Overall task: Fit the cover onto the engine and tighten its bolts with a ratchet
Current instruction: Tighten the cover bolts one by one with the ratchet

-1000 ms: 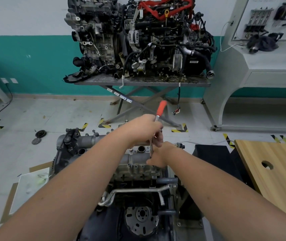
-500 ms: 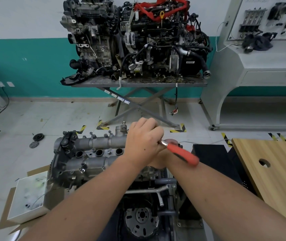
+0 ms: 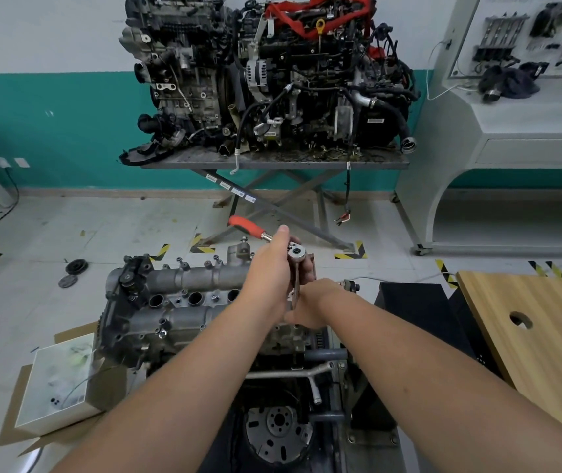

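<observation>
Now your ratchet [image 3: 266,238] handle points up and left, swung back from the right of half a second ago, so you're mid-tightening. Your left hand [image 3: 267,273] grips its head; your right hand [image 3: 310,307] pinches the extension over the cover [image 3: 184,302], seated on the engine [image 3: 204,336].

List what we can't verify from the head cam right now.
- Bolt and socket under the ratchet extension: head view, hidden by the right hand.
- Left hand fingers on the ratchet: seen from behind only.
- Cover right end: behind both forearms.
- Wall panel parts: cut off by the frame edge.
</observation>
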{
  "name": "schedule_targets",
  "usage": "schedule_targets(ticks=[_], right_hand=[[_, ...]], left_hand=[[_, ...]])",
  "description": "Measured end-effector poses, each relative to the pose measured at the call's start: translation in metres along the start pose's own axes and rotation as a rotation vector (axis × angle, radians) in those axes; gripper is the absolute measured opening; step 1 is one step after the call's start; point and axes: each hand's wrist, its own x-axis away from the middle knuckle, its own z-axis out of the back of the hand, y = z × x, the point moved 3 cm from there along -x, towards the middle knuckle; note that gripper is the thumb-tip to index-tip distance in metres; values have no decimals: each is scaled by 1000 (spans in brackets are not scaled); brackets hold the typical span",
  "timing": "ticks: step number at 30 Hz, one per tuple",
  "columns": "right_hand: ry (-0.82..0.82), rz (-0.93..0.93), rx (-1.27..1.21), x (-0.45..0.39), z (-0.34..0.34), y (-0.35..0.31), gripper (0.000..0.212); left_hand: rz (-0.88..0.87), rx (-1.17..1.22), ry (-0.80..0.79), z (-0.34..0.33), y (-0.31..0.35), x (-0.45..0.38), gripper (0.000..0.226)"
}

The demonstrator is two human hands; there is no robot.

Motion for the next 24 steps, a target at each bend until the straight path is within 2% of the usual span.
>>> schedule_targets(ticks=[4,10,15,17,19,22,24], right_hand=[[31,-21,-57,-3,-4,5,39],[22,-45,-82,-4,-4,6,35],[10,-16,-61,-4,-4,6,45],[-18,-9,-19,-3,-4,5,54],[-20,21,39,-3,-3,3,53],[-7,4,22,-4,-4,2,29],[20,-9,-15,-6,-5,2,29]], left_hand=[[43,-212,-144,3,11,-2,30],[30,-222,-179,3,10,-8,29],[120,-418,-298,2,23,-9,23],[151,-591,-347,0,34,-7,17],[111,-831,-368,-5,44,-5,18],[-179,-1390,-385,-15,55,-2,25],[-426,-1724,-370,-20,54,3,29]])
